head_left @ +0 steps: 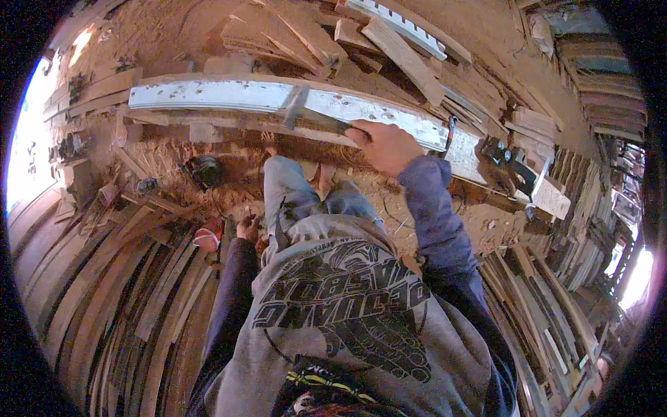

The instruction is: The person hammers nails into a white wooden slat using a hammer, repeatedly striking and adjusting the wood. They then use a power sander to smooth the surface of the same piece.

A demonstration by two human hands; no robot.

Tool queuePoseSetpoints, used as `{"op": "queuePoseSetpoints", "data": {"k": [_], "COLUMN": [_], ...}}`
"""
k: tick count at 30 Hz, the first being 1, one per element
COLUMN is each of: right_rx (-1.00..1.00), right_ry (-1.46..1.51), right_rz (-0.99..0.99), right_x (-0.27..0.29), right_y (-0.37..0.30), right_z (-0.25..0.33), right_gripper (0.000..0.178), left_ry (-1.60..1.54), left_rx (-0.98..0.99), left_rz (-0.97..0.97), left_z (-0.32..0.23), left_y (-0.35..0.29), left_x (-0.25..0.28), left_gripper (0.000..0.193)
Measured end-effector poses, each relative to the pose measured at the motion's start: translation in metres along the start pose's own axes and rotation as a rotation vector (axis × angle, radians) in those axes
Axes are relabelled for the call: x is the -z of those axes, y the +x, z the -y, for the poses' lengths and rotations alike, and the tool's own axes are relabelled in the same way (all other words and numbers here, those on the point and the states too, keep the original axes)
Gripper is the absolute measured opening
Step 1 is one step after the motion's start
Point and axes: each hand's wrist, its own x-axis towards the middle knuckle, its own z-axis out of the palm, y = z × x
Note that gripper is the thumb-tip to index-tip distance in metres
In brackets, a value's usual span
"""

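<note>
Sawdust covers the floor (174,28) of a wood shop, with curved slats (118,278) heaped along the left and lower edges and more boards (528,299) stacked at the right. Loose offcuts (292,35) lie at the top, beside a white notched strip (396,24).

A long white beam (222,95) runs across the view from left to right, bending down toward the right end; its face is dotted with small dark holes. The right hand (381,146) is closed around the handle of a hammer (309,115). The hammer lies on the beam, its long axis nearly along the beam, head pointing left and a little up, handle running back to the fist. Just right of the hand a dark clamp (450,132) hangs at the beam, and further right a black tool (511,163) sits on it.

The left hand (246,228) hangs low by the knee, near a red-and-white can (208,235); whether it grips anything I cannot tell. A dark round tool (203,170) lies in the sawdust under the beam.
</note>
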Motion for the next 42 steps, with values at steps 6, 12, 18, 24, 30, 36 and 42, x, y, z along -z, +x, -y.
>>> {"op": "queuePoseSetpoints", "data": {"k": [6, 12, 18, 24, 30, 36, 42], "right_rx": [-0.189, -0.093, -0.077, -0.109, -0.14, -0.165, -0.189], "right_ry": [0.029, -0.03, 0.003, -0.048, -0.03, -0.086, -0.031], "right_rz": [0.041, 0.022, 0.058, -0.08, -0.124, -0.2, -0.192], "right_x": [0.045, 0.035, -0.002, 0.012, 0.008, 0.0, -0.002], "right_y": [-0.062, -0.037, 0.019, -0.034, -0.043, -0.038, -0.061], "right_z": [-0.069, -0.048, -0.011, -0.056, -0.074, -0.057, -0.071], "right_gripper": [0.046, 0.045, 0.045, 0.05, 0.055, 0.052, 0.052], "left_ry": [-0.29, -0.462, -0.916, -1.303, -1.397, -1.498, -1.513], "left_rx": [0.002, -0.345, -0.409, -0.773, -0.731, -0.676, -0.602], "left_rz": [-0.186, 0.221, 1.353, 1.591, 1.676, 1.715, 1.83], "left_z": [-0.102, -0.315, -0.502, -0.581, -0.594, -0.596, -0.602], "left_y": [-0.035, -0.074, -0.164, -0.219, -0.242, -0.26, -0.281], "left_x": [0.002, -0.042, -0.11, -0.154, -0.17, -0.19, -0.207], "left_gripper": [0.026, 0.04, 0.048, 0.05, 0.049, 0.049, 0.048]}}
